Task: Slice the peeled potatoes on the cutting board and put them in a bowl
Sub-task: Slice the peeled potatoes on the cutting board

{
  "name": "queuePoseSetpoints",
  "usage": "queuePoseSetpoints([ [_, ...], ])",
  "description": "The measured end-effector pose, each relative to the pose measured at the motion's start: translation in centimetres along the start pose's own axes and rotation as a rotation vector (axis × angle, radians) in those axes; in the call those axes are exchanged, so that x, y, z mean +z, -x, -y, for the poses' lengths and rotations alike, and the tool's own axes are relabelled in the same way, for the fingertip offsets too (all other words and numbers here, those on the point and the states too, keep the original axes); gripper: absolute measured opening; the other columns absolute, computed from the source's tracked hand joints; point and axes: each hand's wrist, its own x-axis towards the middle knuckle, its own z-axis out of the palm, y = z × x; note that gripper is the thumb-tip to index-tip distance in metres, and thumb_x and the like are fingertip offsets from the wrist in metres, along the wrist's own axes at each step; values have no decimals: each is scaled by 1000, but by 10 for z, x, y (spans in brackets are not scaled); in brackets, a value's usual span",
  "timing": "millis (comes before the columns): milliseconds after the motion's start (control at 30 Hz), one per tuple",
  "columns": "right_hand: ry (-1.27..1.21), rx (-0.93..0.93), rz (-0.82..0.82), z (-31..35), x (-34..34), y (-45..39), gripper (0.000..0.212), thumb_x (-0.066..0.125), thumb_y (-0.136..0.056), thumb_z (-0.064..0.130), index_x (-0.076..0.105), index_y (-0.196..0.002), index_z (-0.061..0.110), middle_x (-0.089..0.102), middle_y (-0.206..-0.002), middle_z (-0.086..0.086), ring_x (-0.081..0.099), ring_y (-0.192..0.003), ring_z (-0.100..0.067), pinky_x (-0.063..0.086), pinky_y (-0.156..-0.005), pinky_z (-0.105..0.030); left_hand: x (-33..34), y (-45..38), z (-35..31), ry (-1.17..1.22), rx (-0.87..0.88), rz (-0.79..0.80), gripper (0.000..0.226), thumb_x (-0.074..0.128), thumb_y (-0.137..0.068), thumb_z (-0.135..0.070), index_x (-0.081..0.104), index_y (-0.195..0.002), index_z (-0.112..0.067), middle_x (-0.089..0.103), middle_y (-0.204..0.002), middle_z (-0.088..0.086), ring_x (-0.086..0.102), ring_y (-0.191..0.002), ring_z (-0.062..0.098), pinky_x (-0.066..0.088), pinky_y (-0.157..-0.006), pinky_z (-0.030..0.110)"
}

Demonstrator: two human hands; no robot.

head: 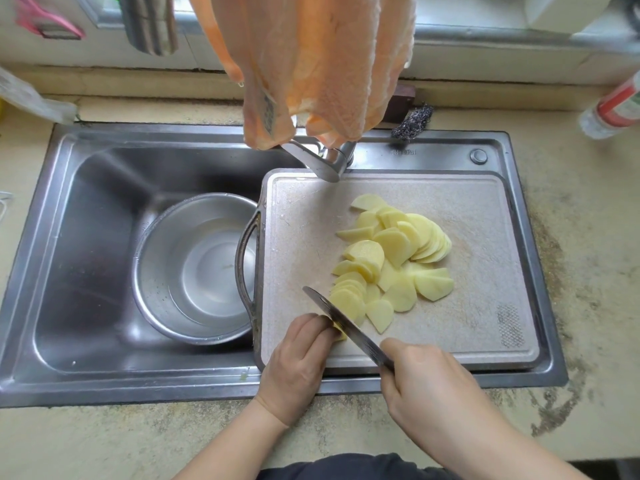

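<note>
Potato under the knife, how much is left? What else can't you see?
- Uncut potato piece, head view: hidden by left hand and knife.
- Knife handle: wrapped inside right hand.
- Tap top: covered by hanging orange cloth.
- Bottle: cut off by right edge.

Home kitchen: stainless steel sink [104,237] set in a stained bench [588,271], faucet [322,164], scouring pad [414,121], cloth [311,64] by window.

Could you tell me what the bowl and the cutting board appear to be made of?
Bowl: likely stainless steel, a brushed silvery surface with soft reflections, like the sink around it. Cutting board: probably plastic or a composite, matte speckled beige with a moulded rim groove and a dark handle.
</note>
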Motion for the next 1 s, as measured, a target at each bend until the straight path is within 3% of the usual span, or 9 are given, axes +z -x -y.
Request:
queuePoseSetpoints([
  [367, -49, 21, 38, -3, 9, -11, 11, 39, -88, 20, 44, -78, 19, 47, -64, -1, 47, -70, -30, 38, -59, -35, 0, 1, 1, 10, -24, 22, 17, 45, -100, -9, 60, -104, -4, 55, -106, 5, 58, -94, 24, 48, -87, 25],
  [633, -143, 6, 26, 1, 24, -43, 17, 44, -88, 22, 57, -99, 22, 66, -89, -10, 59, -90, -34, 50, -74, -38, -5, -3, -2, 19, -16, 20, 19, 38, -99, -7, 56, -105, -5, 51, -108, 5, 54, -95, 22, 45, -90, 24],
  [767, -227, -1, 48, 4, 16, -55, 11, 47, -88, 25, 58, -90, 21, 66, -90, -11, 58, -90, -34, 48, -74, -35, -5, -1, -2, 28, -16, 27, 15, 46, -94, -2, 57, -103, -6, 51, -106, 4, 54, -93, 21, 46, -89, 25],
  [867, -239, -25, 25, 2, 8, -44, 11, 46, -88, 25, 49, -78, 24, 63, -81, -9, 57, -81, -32, 47, -69, -38, -4, 0, -1, 19, -15, 26, 16, 50, -92, -1, 55, -105, -7, 52, -106, 3, 54, -92, 22, 47, -87, 25],
  [1000, -191, -35, 9, -3, 2, -19, 17, 42, -87, 24, 42, -70, 21, 54, -65, -3, 52, -68, -28, 43, -61, -39, -2, -3, -1, 14, -2, 1, 15, 40, -100, -7, 54, -101, -6, 50, -102, 4, 53, -90, 22, 43, -90, 22],
])
